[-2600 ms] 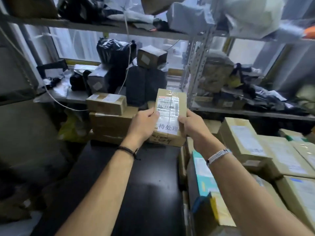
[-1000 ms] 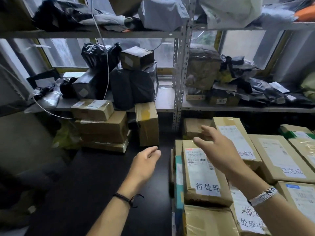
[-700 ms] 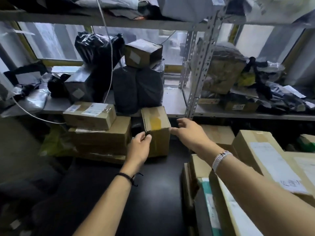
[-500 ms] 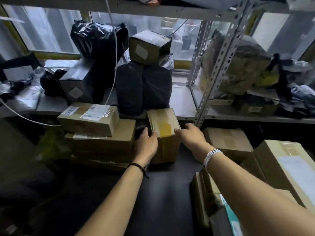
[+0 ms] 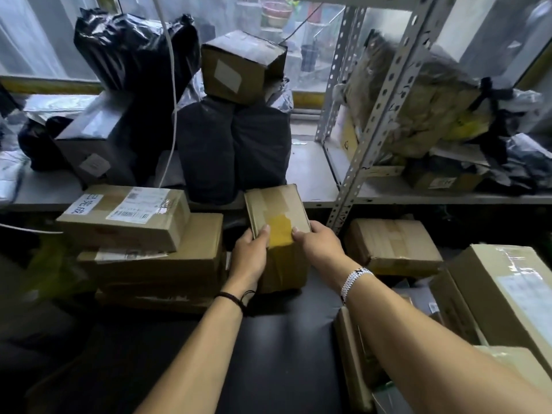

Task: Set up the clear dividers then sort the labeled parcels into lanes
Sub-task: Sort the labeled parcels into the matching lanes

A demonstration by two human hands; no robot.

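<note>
A brown cardboard parcel (image 5: 276, 209) with yellow tape on top stands on the black table (image 5: 268, 339). My left hand (image 5: 249, 258) grips its left side, thumb over the top edge. My right hand (image 5: 319, 245) grips its right side, fingers on the top edge. To the left is a stack of cardboard parcels (image 5: 155, 258); the top one (image 5: 125, 218) carries a white shipping label and a handwritten tag. More labeled parcels (image 5: 501, 297) lie at the right. No clear dividers are visible.
Black bagged parcels (image 5: 233, 150) and a taped box (image 5: 242, 65) sit on the grey shelf behind. A perforated metal shelf post (image 5: 376, 127) rises right of the gripped parcel. A flat carton (image 5: 391, 246) lies under the right shelf. A white cable (image 5: 171, 94) hangs at the back.
Both hands left the labeled parcel laid at the right, reached forward, and closed on the sides of the yellow-taped parcel. The view moved closer to it.
</note>
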